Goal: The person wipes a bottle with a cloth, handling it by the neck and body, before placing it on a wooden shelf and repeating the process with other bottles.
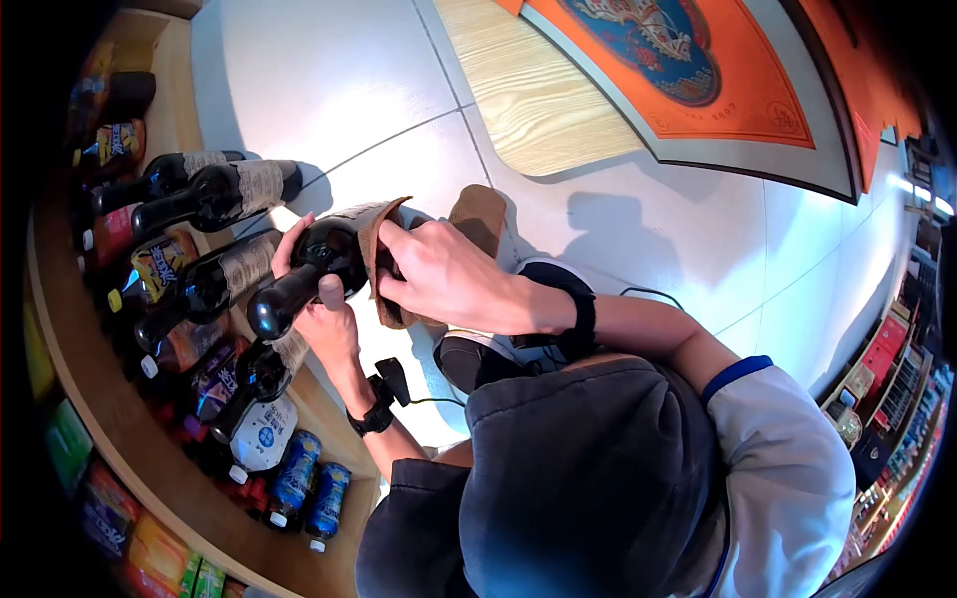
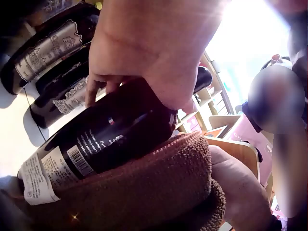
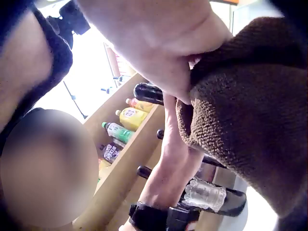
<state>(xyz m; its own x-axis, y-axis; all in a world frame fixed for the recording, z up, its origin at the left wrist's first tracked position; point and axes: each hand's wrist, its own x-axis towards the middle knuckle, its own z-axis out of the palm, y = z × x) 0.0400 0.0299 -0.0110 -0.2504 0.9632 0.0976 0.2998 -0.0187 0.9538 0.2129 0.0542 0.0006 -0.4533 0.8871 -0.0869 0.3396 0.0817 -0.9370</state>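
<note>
Centrally, one dark bottle [image 1: 334,244], gripped by left hand [image 1: 329,324], near wooden shelf [image 1: 130,419]; one brown towel [image 2: 154,185], held against it by right hand [image 1: 444,274]; similar bottles [image 1: 214,189] standing on tiled floor [image 1: 319,70].

A person's left hand [image 1: 327,321] grips a dark glass bottle [image 1: 337,247] while the right hand [image 1: 444,274] holds a brown towel [image 1: 391,313] against it, near other labeled dark bottles [image 1: 239,191] and a wooden shelf [image 1: 75,349] holding plastic drink bottles [image 1: 297,478].
</note>
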